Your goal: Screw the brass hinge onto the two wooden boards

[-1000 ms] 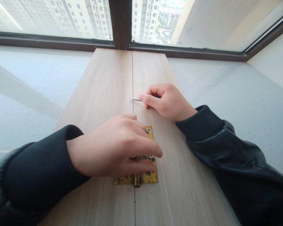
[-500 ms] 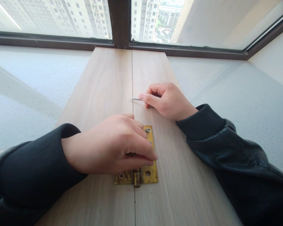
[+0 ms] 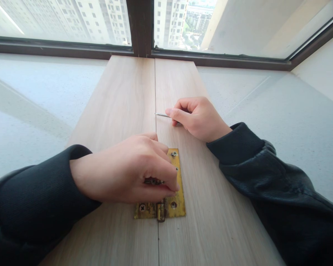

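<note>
A worn brass hinge (image 3: 180,208) lies flat across the seam between two pale wood boards. Cross-head screws sit in several of its holes, while the lower right hole looks bare. My left hand (image 3: 127,168) covers much of the hinge, thumb and index finger pinched together over its right leaf; whatever they may hold is hidden. Further up the boards, my right hand (image 3: 201,116) grips a thin metal rod (image 3: 162,115) between thumb and fingers. The rod's narrow tip points left, over the seam; its other end is hidden in the hand.
Pale wood boards (image 3: 122,88) run away from me to a dark window frame (image 3: 143,31). On both sides lies a light speckled surface (image 3: 238,85). Tall buildings show through the glass.
My left fingertips have shifted slightly left over the hinge, showing more of its right leaf. My right hand and the rod have moved slightly right.
</note>
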The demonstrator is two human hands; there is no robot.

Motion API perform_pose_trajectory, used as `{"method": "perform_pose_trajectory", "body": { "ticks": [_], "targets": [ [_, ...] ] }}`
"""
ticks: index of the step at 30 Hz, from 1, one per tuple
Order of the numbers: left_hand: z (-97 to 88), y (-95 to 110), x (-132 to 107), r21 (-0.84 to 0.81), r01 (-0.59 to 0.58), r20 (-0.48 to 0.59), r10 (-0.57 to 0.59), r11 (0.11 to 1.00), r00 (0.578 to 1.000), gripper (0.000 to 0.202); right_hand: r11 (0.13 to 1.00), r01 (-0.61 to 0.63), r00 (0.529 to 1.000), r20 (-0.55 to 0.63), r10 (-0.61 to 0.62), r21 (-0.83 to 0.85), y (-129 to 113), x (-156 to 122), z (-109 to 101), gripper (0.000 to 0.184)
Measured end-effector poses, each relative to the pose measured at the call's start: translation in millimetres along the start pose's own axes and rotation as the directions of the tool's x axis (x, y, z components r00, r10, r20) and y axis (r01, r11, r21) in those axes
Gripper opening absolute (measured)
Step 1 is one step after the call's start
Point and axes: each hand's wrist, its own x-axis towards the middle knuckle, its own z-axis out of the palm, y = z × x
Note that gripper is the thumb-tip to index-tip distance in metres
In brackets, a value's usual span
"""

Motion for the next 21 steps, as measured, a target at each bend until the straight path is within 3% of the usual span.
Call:
{"method": "perform_pose_trajectory", "body": {
  "ticks": [9,15,21],
  "targets": [
    [-1.5,-2.6,-0.6,0.022,0.008,0.002,-0.008,1.000,1.000,0.012,1.000,0.001,1.000,0.001,-0.001,-0.002,-1.4,0.0,0.0,0.032],
    [3.8,-6.3,-0.9,0.096,-0.022,-0.098,0.032,0.995,0.995,0.011,1.000,0.015,1.000,0.003,-0.015,-0.004,-0.3,0.9,1.6,0.032],
    [6.4,-0.5,1.9,0.152,-0.027,-0.080,0.040,0.988,0.996,0.015,1.000,0.023,1.000,0.002,-0.023,-0.006,-0.2,0.5,2.6,0.032]
  ]
}}
